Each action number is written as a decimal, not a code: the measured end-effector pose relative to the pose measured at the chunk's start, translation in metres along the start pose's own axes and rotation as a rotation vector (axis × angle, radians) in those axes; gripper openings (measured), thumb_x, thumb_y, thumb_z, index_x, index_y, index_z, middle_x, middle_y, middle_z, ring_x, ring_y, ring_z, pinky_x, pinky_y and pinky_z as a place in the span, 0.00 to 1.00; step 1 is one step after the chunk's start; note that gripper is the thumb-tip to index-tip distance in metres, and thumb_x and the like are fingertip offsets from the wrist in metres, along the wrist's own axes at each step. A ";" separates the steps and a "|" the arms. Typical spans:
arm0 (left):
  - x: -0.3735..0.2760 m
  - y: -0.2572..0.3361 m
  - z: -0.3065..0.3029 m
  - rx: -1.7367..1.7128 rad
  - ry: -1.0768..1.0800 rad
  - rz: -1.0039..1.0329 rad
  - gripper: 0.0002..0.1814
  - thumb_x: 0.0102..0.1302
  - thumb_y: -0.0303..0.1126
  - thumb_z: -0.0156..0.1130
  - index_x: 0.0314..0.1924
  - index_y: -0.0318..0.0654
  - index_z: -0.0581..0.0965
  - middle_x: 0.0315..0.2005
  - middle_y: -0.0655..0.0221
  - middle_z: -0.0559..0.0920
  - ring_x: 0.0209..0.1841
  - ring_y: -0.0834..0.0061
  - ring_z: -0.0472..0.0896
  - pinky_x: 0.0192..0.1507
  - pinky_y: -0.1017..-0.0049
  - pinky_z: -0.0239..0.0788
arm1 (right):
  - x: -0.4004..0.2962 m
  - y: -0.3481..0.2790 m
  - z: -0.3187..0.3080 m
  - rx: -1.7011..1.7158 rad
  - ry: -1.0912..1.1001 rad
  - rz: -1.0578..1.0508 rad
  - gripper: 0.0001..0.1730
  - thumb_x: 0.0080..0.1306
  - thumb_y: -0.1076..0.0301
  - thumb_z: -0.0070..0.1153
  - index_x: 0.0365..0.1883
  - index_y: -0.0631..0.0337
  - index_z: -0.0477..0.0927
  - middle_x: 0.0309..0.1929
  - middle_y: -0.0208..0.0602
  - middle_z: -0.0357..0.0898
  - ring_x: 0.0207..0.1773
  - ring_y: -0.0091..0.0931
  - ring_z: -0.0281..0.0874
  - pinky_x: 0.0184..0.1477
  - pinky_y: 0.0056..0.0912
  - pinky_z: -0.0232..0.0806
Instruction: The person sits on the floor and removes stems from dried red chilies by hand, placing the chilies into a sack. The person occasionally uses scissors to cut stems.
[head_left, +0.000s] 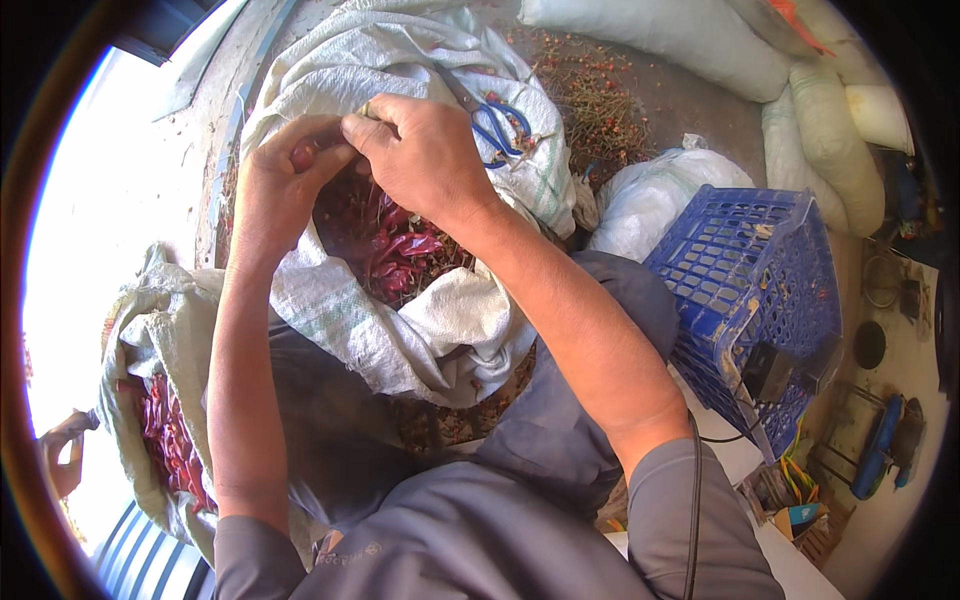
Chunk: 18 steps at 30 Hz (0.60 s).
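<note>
My left hand (281, 180) is closed around a dried red chili pepper (302, 156), its glossy surface showing between thumb and fingers. My right hand (424, 154) meets it at the fingertips, with thumb and forefinger pinched on what looks like a small stem (365, 109). Both hands are over an open white woven sack (322, 300), whose rolled rim surrounds dried red chilies (401, 255) and stem bits. Scissors with blue handles (499, 129) lie on the sack's folded cloth, just right of my right hand.
A second woven sack (142, 300) with red chilies (169, 442) stands at the left. At the right is a blue plastic crate (750, 262), beside a white bag (667, 187). Stems and small red pieces (607, 112) litter the floor beyond; full sacks (675, 37) lie at the back.
</note>
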<state>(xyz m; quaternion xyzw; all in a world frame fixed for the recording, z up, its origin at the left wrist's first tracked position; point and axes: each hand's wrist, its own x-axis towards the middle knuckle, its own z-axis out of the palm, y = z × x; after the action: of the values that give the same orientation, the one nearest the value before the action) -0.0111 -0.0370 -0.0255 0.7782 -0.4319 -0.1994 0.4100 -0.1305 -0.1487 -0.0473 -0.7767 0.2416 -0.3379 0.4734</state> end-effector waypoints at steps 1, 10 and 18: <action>-0.001 -0.001 0.001 0.076 0.012 0.020 0.14 0.62 0.32 0.67 0.48 0.41 0.83 0.26 0.70 0.82 0.30 0.83 0.78 0.36 0.76 0.71 | 0.000 0.000 -0.002 -0.083 0.006 -0.050 0.14 0.61 0.62 0.59 0.23 0.65 0.79 0.20 0.51 0.77 0.26 0.45 0.80 0.30 0.43 0.71; -0.003 0.020 0.008 -0.060 0.056 -0.183 0.11 0.63 0.32 0.66 0.45 0.40 0.83 0.24 0.73 0.80 0.27 0.84 0.75 0.27 0.77 0.66 | 0.004 -0.004 0.006 -0.246 0.163 -0.214 0.13 0.58 0.67 0.59 0.18 0.65 0.77 0.19 0.46 0.78 0.25 0.43 0.79 0.31 0.43 0.71; -0.005 0.033 0.007 -0.376 0.040 -0.284 0.10 0.66 0.33 0.63 0.45 0.37 0.82 0.25 0.72 0.81 0.19 0.85 0.74 0.13 0.83 0.59 | 0.019 0.015 0.010 0.624 0.233 0.422 0.11 0.65 0.69 0.53 0.30 0.71 0.78 0.22 0.41 0.78 0.21 0.28 0.78 0.22 0.33 0.73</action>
<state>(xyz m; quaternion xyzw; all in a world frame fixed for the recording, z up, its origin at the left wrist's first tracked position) -0.0352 -0.0461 -0.0028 0.7449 -0.2651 -0.3168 0.5239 -0.1109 -0.1629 -0.0588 -0.4851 0.3339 -0.3763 0.7153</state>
